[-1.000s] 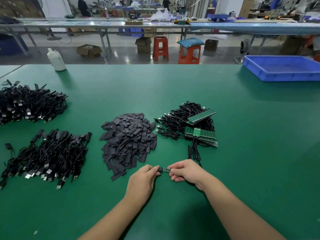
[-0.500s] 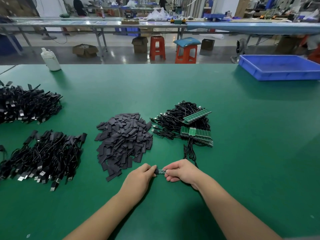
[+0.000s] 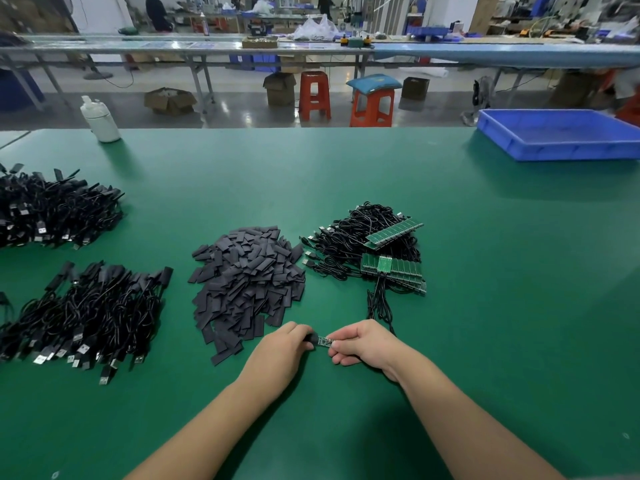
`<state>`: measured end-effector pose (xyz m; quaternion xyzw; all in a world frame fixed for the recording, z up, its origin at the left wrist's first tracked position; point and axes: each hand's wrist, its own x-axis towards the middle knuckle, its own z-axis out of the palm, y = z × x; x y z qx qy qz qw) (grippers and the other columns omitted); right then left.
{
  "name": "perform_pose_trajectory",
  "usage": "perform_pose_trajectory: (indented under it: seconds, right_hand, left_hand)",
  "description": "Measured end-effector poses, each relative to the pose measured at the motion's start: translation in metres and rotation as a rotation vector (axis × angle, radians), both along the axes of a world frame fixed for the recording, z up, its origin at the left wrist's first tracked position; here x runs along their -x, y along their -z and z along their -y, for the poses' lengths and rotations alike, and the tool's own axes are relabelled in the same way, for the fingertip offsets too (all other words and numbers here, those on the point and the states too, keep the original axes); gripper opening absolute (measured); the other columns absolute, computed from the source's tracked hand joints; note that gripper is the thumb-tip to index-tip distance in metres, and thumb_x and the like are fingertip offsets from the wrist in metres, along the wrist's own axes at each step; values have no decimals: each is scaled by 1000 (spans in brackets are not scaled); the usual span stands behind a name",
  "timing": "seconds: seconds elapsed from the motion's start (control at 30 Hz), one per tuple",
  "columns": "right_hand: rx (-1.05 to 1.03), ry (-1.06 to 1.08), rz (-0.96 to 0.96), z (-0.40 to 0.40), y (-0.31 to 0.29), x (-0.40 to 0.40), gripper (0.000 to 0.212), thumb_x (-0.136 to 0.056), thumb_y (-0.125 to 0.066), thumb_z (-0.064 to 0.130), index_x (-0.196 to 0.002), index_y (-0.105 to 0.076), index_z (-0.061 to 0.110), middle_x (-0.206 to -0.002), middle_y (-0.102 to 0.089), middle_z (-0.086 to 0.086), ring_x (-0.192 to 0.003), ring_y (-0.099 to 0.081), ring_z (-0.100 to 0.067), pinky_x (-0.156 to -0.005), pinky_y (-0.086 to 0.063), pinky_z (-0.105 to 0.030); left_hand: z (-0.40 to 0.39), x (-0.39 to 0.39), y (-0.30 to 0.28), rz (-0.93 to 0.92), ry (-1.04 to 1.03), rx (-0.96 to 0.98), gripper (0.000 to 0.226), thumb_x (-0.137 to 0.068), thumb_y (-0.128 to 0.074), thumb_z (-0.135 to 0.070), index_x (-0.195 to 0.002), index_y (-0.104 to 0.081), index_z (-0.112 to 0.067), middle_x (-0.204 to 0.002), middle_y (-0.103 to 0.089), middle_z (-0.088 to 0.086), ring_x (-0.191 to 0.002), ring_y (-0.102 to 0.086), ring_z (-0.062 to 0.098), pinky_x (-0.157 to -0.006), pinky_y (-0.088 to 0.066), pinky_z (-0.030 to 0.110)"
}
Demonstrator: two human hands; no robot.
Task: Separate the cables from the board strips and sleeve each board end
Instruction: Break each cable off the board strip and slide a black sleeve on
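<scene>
Both hands met low at the middle of the green worktop (image 3: 485,271). The left hand (image 3: 282,351) had its fingers curled round a black sleeve (image 3: 310,338), pinching it at the fingertips. The right hand (image 3: 363,342) pinched the other end of a small green board (image 3: 325,341), which bridged the short gap between the two hands, its left end meeting the sleeve. How far the sleeve sat over the board could not be told. A black cable (image 3: 379,303) ran away from the right hand toward the pile of unsorted cables (image 3: 356,244), where green board strips (image 3: 393,270) lay on top. Just left of that pile sat a heap of loose dark sleeves (image 3: 246,282), near the left hand. Further left lay a bundle of cables with plugs (image 3: 86,317), and behind it another black bundle (image 3: 52,209). A white bottle (image 3: 100,119) stood at the far left edge, and a blue tray (image 3: 561,148) rested at the far right.
</scene>
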<state>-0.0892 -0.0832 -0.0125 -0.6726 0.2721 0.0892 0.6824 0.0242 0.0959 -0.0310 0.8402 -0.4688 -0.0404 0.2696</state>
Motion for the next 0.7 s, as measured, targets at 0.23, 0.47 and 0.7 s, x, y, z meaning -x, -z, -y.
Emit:
perform_pose_trajectory:
  seconds: [0.23,0.47,0.7]
  right_hand:
    - [-8,0,9,1,1,1,15,-91,-68,4,-102,-71,12,-86,-77,-6,-77,-73,-13,-70,-56,-20]
    - [-10,-5,3,1,3,0,14,-91,-68,5,-102,-71,13,-85,-77,-5,-77,-73,-13,-70,-55,-19]
    - [-18,3,15,0,1,1,16,-93,-66,3,-107,-69,8,-85,-77,-4,-76,-72,-12,-69,-55,-20]
  left_hand:
    - [3,-3,-8,22,6,-35,18,-96,-58,-26,-112,-68,-24,-103,-64,-5,-91,-63,20,-77,-50,31]
    - [2,-4,-12,37,52,-66,20,-97,-55,-25,-113,-67,-24,-106,-62,-6,-95,-62,18,-80,-50,31]
    - [13,5,-14,64,167,-101,24,-98,-52,-29,-119,-64,-25,-104,-61,-3,-93,-62,20,-81,-49,33]
